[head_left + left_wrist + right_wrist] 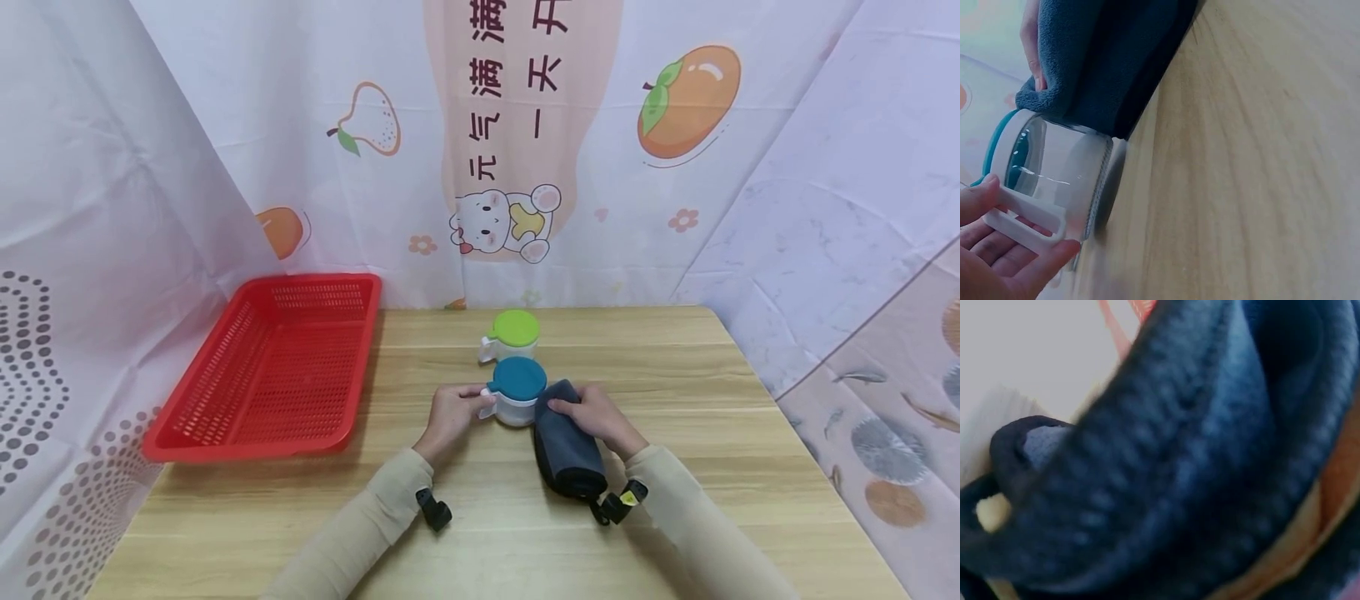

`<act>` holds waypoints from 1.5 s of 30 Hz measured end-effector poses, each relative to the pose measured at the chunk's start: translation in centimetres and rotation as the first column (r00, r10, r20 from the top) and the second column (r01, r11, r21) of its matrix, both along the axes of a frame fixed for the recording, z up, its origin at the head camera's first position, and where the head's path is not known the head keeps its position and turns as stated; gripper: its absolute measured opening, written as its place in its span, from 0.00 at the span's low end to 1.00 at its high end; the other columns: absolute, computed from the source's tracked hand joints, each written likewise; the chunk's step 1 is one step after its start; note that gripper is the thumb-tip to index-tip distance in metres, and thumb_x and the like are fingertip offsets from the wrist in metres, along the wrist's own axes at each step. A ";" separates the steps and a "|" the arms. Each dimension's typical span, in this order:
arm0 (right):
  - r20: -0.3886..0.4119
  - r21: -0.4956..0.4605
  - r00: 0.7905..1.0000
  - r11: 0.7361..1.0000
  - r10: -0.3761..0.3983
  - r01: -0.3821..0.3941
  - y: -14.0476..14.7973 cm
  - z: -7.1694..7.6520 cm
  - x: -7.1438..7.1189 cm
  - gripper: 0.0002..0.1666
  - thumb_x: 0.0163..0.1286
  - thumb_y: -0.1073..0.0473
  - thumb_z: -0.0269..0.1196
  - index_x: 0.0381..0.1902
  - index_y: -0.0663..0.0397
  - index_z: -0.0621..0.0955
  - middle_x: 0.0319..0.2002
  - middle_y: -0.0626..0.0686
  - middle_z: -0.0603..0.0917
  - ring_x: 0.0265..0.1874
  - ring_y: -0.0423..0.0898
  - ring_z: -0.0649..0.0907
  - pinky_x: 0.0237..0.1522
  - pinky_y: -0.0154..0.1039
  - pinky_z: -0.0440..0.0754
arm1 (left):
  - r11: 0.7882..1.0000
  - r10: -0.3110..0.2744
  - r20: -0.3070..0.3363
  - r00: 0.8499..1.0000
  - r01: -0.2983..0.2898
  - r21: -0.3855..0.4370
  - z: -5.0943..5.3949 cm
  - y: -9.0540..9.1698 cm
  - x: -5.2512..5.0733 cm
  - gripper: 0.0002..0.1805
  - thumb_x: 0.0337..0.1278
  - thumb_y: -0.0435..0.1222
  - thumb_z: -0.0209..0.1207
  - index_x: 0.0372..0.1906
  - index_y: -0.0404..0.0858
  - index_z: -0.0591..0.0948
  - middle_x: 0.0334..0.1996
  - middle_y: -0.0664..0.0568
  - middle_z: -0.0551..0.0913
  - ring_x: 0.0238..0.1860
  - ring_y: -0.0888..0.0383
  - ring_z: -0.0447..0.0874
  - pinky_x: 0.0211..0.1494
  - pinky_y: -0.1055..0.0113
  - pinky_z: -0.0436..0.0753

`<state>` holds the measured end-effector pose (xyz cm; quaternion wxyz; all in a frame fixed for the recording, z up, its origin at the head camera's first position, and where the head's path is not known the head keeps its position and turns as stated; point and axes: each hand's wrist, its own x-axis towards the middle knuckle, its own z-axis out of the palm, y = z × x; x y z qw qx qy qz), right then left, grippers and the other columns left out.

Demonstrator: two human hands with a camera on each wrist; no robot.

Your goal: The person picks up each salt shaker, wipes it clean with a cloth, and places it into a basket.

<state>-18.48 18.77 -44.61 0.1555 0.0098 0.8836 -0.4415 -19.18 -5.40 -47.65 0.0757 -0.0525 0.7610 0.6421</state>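
Observation:
A clear jar with a blue lid (pixel 519 378) stands on the table, and my left hand (pixel 452 414) holds its white handle (pixel 1025 219). My right hand (pixel 600 417) grips a dark blue-grey cloth (pixel 567 442), whose upper end touches the jar's right side. In the left wrist view the cloth (pixel 1097 56) lies against the jar's glass wall (pixel 1063 169). Folds of cloth (pixel 1166 444) fill most of the right wrist view and hide the fingers there.
Just behind the blue-lidded jar is a similar one with a green lid (pixel 516 327). A red plastic basket (pixel 358 375) sits at the table's left side. A printed curtain (pixel 600 217) hangs along the back edge of the wooden table (pixel 675 383).

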 end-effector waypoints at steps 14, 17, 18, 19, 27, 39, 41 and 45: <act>0.042 -0.028 0.999 0.999 -0.022 0.023 0.1 -0.1 0.3 0.18 0.71 0.50 0.57 0.36 0.62 0.81 0.26 0.50 0.76 0.26 0.45 0.75 0.27 0.35 0.72 | 0.997 -0.034 -0.009 0.999 0.033 -0.074 0.2 0.2 -0.1 0.10 0.53 0.30 0.67 0.40 0.30 0.86 0.38 0.42 0.89 0.34 0.62 0.84 0.38 0.69 0.83; 0.044 -0.033 0.998 0.999 -0.038 0.039 0.1 -0.3 0.2 0.19 0.70 0.50 0.58 0.38 0.63 0.81 0.27 0.51 0.77 0.27 0.45 0.76 0.28 0.35 0.72 | 0.991 -0.062 -0.030 0.998 0.058 -0.124 0.1 0.1 -0.1 0.11 0.53 0.30 0.67 0.42 0.30 0.86 0.39 0.42 0.89 0.38 0.60 0.86 0.42 0.68 0.85; 0.043 -0.034 0.998 0.999 -0.041 0.043 0.2 -0.4 0.2 0.19 0.70 0.50 0.58 0.39 0.63 0.81 0.28 0.52 0.77 0.27 0.46 0.76 0.28 0.35 0.73 | 0.989 -0.074 -0.033 0.997 0.069 -0.134 0.1 0.1 -0.1 0.12 0.53 0.30 0.67 0.43 0.30 0.85 0.40 0.42 0.88 0.40 0.59 0.86 0.43 0.67 0.85; 0.041 -0.034 0.998 0.998 -0.044 0.046 0.2 -0.5 0.1 0.20 0.70 0.50 0.58 0.41 0.64 0.82 0.29 0.52 0.78 0.28 0.46 0.76 0.28 0.35 0.73 | 0.987 -0.086 -0.034 0.996 0.080 -0.139 0.1 0.1 -0.1 0.13 0.53 0.30 0.67 0.44 0.30 0.85 0.41 0.41 0.88 0.41 0.58 0.87 0.44 0.67 0.85; 0.034 -0.023 0.999 1.000 -0.016 0.016 0.2 -0.4 -0.9 0.23 0.70 0.50 0.58 0.48 0.67 0.80 0.36 0.57 0.81 0.33 0.48 0.77 0.31 0.36 0.74 | 0.966 -0.161 -0.083 0.983 0.140 -0.215 0.7 -0.3 -0.2 0.10 0.54 0.28 0.65 0.42 0.29 0.83 0.39 0.41 0.88 0.40 0.58 0.86 0.41 0.68 0.84; 0.054 -0.082 0.997 0.995 0.054 -0.050 0.9 -0.1 -2.6 0.28 0.70 0.49 0.58 0.53 0.71 0.77 0.40 0.59 0.80 0.35 0.49 0.77 0.34 0.35 0.74 | 0.935 -0.270 -0.085 0.959 0.241 -0.260 0.5 -1.5 -0.3 0.06 0.55 0.27 0.64 0.38 0.31 0.83 0.35 0.45 0.88 0.36 0.63 0.84 0.38 0.70 0.84; 0.059 -0.086 0.997 0.995 0.051 -0.046 0.9 -0.2 -3.0 0.28 0.70 0.49 0.59 0.54 0.70 0.77 0.40 0.59 0.80 0.36 0.49 0.77 0.35 0.35 0.74 | 0.931 -0.288 -0.075 0.955 0.260 -0.256 0.6 -1.7 -0.4 0.06 0.56 0.27 0.64 0.38 0.31 0.83 0.35 0.45 0.88 0.36 0.63 0.83 0.39 0.71 0.83; 0.072 -0.067 0.996 0.997 0.049 -0.044 0.8 -0.5 -3.9 0.27 0.71 0.51 0.58 0.57 0.69 0.76 0.42 0.59 0.80 0.37 0.48 0.77 0.35 0.35 0.74 | 0.922 -0.312 -0.050 0.949 0.290 -0.257 0.7 -1.9 -0.7 0.06 0.56 0.27 0.63 0.40 0.31 0.83 0.35 0.45 0.88 0.36 0.63 0.83 0.40 0.70 0.83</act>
